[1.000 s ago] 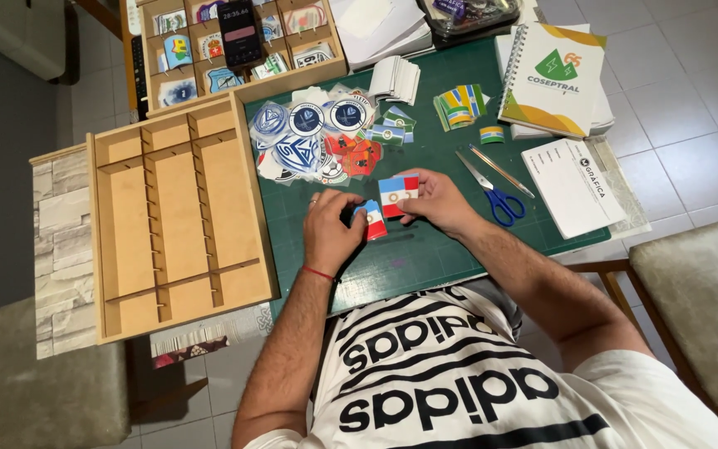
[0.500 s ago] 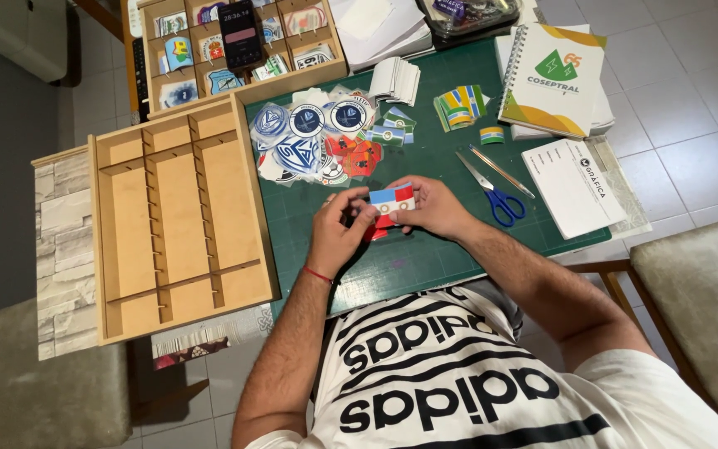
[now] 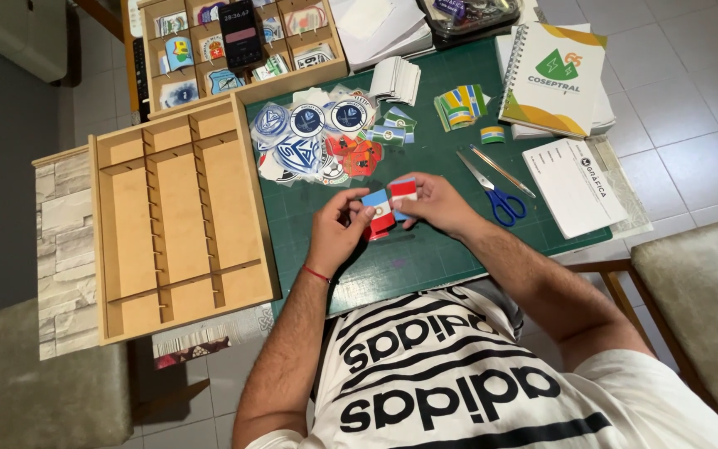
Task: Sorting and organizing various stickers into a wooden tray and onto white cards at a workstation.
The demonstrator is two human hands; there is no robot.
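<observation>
Both hands meet over the green cutting mat (image 3: pixel 425 249), close in front of the person. The left hand (image 3: pixel 338 233) and the right hand (image 3: pixel 434 204) hold together a small stack of flag stickers (image 3: pixel 386 208). Each sticker shows light blue, white and red fields, and the pieces are fanned a little, so some red corners stick out below the left thumb. The fingers of both hands are closed narrowly on the edges of the stack, which seems lifted slightly above the mat.

Just behind the hands lies a pile of round crest stickers (image 3: pixel 313 137) in blue and white, with red ones beside it. Blue-handled scissors (image 3: pixel 496 195) lie to the right, near a white paper sheet (image 3: pixel 575 187). A wooden divided tray (image 3: pixel 176 216) stands at the left.
</observation>
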